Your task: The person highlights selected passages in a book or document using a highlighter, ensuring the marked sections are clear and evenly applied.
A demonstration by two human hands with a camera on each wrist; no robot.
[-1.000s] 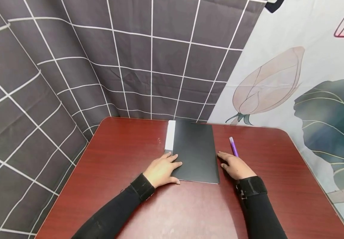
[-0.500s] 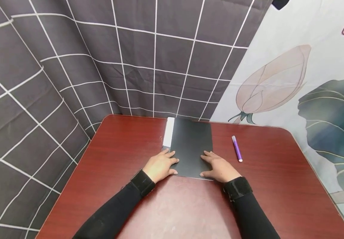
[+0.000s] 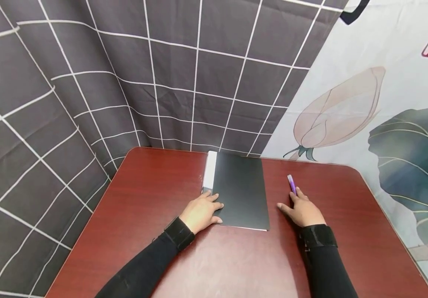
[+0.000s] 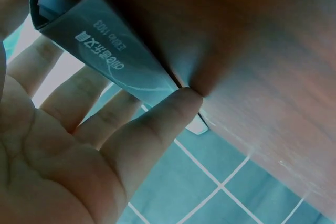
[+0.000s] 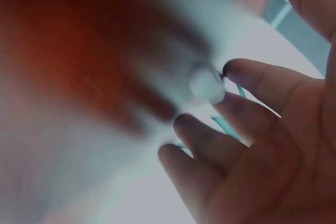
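A black file folder [image 3: 241, 190] with a white spine label [image 3: 209, 170] lies flat on the red-brown table. Its near left corner is under my left hand [image 3: 199, 212], whose fingers are spread. The left wrist view shows the printed end of the folder's spine [image 4: 110, 45], with one finger touching its edge. To the right, my right hand [image 3: 306, 209] reaches over the near end of a purple marker [image 3: 291, 181], fingers loosely extended. In the right wrist view the marker's white end [image 5: 207, 83] sits by the fingertips; whether they touch it is unclear.
The table [image 3: 154, 178] runs back to a dark grey curtain [image 3: 169, 70] with white grid lines. A white cloth [image 3: 333, 45] printed with a flower hangs behind the table's right side.
My right hand first moved left onto the folder's right side, then came off it and moved right to the marker. My left hand stays on the folder's corner.
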